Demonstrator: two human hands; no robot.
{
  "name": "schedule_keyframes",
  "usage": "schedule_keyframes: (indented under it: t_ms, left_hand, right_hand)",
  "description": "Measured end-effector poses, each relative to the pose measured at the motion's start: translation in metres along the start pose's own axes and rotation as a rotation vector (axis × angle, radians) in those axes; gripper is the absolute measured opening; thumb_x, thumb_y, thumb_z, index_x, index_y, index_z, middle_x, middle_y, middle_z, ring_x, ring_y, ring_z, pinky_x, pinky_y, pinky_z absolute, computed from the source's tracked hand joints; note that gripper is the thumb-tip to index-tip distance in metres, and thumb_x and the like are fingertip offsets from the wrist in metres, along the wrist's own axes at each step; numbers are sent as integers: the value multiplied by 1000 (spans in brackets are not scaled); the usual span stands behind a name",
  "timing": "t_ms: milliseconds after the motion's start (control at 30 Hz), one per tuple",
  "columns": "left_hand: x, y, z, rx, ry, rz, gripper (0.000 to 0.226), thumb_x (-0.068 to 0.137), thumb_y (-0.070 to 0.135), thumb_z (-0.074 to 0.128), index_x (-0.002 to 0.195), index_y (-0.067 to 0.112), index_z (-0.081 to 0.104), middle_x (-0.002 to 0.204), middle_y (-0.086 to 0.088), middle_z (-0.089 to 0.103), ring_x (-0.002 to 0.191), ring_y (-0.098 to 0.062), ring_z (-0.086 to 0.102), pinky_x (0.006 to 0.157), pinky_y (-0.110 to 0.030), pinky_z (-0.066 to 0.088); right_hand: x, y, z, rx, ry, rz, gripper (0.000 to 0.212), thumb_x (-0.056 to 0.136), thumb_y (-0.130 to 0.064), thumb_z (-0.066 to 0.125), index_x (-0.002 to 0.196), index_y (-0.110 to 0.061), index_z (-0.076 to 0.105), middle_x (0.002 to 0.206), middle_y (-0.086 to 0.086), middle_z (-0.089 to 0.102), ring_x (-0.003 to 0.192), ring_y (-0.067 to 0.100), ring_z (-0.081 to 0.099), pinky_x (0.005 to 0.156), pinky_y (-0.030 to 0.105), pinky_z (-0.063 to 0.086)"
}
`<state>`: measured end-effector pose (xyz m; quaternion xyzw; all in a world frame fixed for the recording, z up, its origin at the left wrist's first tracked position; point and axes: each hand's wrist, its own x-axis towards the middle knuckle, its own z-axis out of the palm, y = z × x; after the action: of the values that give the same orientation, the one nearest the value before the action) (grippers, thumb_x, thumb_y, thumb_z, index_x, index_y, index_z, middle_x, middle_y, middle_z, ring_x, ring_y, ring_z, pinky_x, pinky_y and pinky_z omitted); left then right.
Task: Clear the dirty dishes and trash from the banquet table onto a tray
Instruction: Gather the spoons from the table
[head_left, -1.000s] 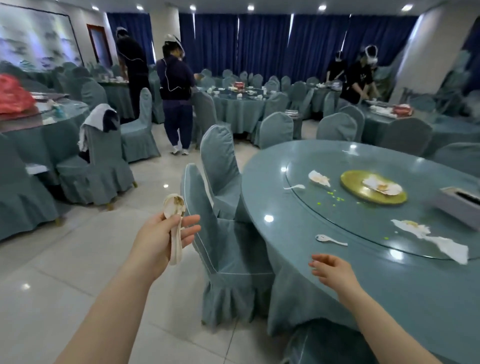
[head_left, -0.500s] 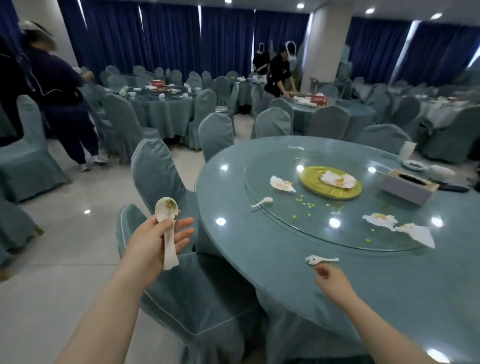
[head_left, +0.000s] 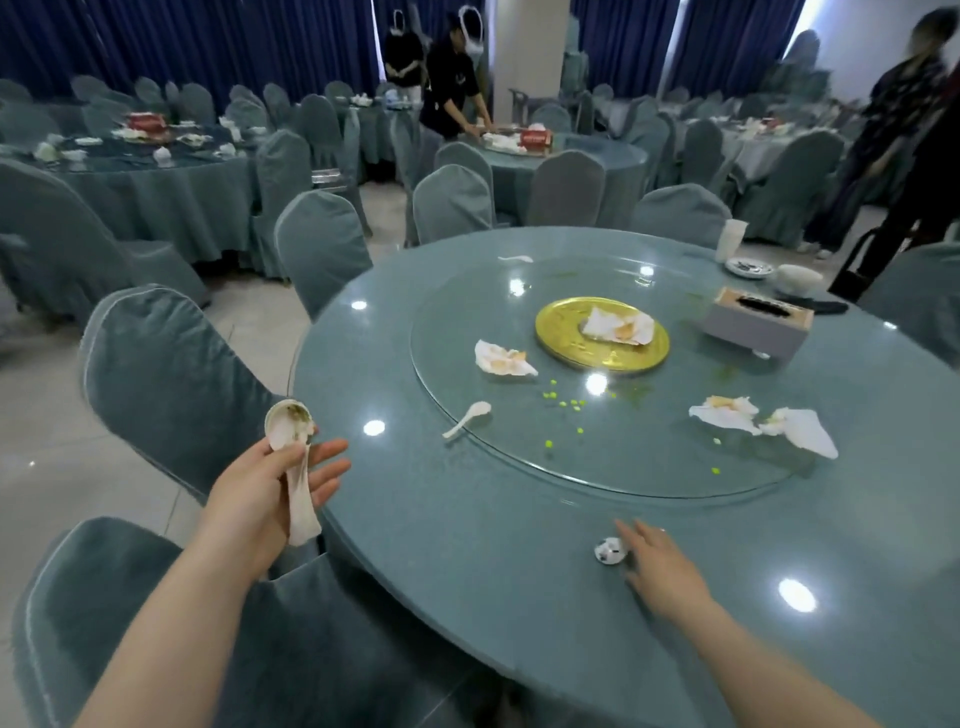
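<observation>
Left hand (head_left: 275, 480) grips one dirty spoon (head_left: 292, 457); right hand (head_left: 660, 566), fingers relaxed, touches a second spoon (head_left: 609, 551) at the tabletop's (head_left: 467, 519) 6 o'clock edge. Remaining: third spoon (head_left: 467, 420) at 9 o'clock, soiled napkins (head_left: 763, 423), gold plate (head_left: 566, 343). No tray visible.

So in the last second they've stepped right up to the round table (head_left: 467, 545), and the right hand (head_left: 657, 569), which was hanging short of the table's near edge, is now out over the tabletop. Its fingers have landed on the small white spoon (head_left: 609, 551) lying there, covering the handle so only the bowl end pokes out. The lazy Susan (head_left: 519, 452) looks way closer now too.
</observation>
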<state>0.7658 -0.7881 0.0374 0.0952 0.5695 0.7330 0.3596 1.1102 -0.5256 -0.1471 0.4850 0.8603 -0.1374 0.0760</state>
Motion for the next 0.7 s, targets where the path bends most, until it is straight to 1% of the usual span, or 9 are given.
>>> schedule_keyframes:
  t_ms: [100, 200, 267, 333, 400, 467, 533, 633, 700]
  left_hand:
    - [36, -2, 8, 2, 14, -25, 22, 100, 6, 37, 106, 10, 57, 89, -13, 75, 76, -23, 74, 55, -25, 57]
    - [70, -1, 12, 2, 22, -47, 22, 100, 7, 37, 105, 11, 58, 91, -13, 75, 78, -23, 74, 57, -26, 58]
    - [89, -3, 11, 13, 27, -70, 23, 101, 8, 37, 106, 11, 59, 94, -14, 74, 80, -24, 73, 58, -27, 58]
    - [104, -6, 7, 11, 50, -88, 24, 101, 9, 37, 107, 10, 59, 94, -14, 74, 80, -24, 73, 56, -26, 58]
    - [117, -5, 1, 4, 85, -98, 24, 101, 9, 36, 107, 10, 59, 94, -14, 74, 79, -23, 73, 55, -26, 58]
    - [125, -4, -7, -5, 122, -111, 24, 101, 9, 36, 107, 10, 59, 94, -14, 74, 78, -23, 73, 55, -26, 57]
    - [129, -3, -16, -30, 152, -114, 23, 101, 8, 36, 107, 10, 59, 93, -15, 74, 77, -23, 73, 54, -27, 57]
    - [134, 0, -27, -56, 183, -99, 24, 101, 8, 35, 108, 10, 58, 91, -14, 75, 75, -23, 74, 57, -28, 59]
    - [137, 6, -32, -40, 204, -90, 23, 101, 8, 35, 108, 10, 57, 90, -13, 75, 75, -23, 73, 58, -28, 59]
  right_hand:
    - [27, -9, 6, -131, 1, -116, 39, 94, -40, 47, 132, -32, 48, 126, -5, 50, 124, 16, 43, 92, 26, 34]
    - [60, -30, -4, -102, -26, -162, 38, 90, -41, 51, 126, -29, 52, 122, -5, 52, 120, 16, 45, 91, 25, 35]
    - [78, -54, -17, 37, -7, -216, 34, 90, -41, 53, 122, -28, 53, 112, -8, 51, 115, 15, 48, 84, 23, 35]
    - [98, -86, -28, 260, 82, -218, 27, 89, -41, 56, 113, -28, 57, 101, -11, 51, 103, 15, 53, 76, 24, 37]
    - [122, -124, -42, 486, 192, -102, 23, 87, -41, 60, 103, -24, 60, 93, -9, 56, 93, 16, 57, 72, 28, 39]
    - [149, -156, -53, 690, 216, 48, 24, 84, -41, 63, 96, -21, 57, 85, -9, 60, 88, 18, 60, 67, 28, 38]
    - [177, -179, -60, 769, 180, 128, 29, 84, -41, 63, 96, -17, 54, 86, -5, 61, 90, 22, 60, 65, 30, 38]
    - [219, -205, -67, 716, 143, 157, 35, 88, -36, 59, 104, -6, 50, 101, 10, 63, 97, 31, 58, 68, 32, 39]
    - [244, -218, -69, 672, 115, 193, 37, 91, -31, 56, 111, -1, 46, 111, 17, 61, 105, 36, 57, 74, 35, 43]
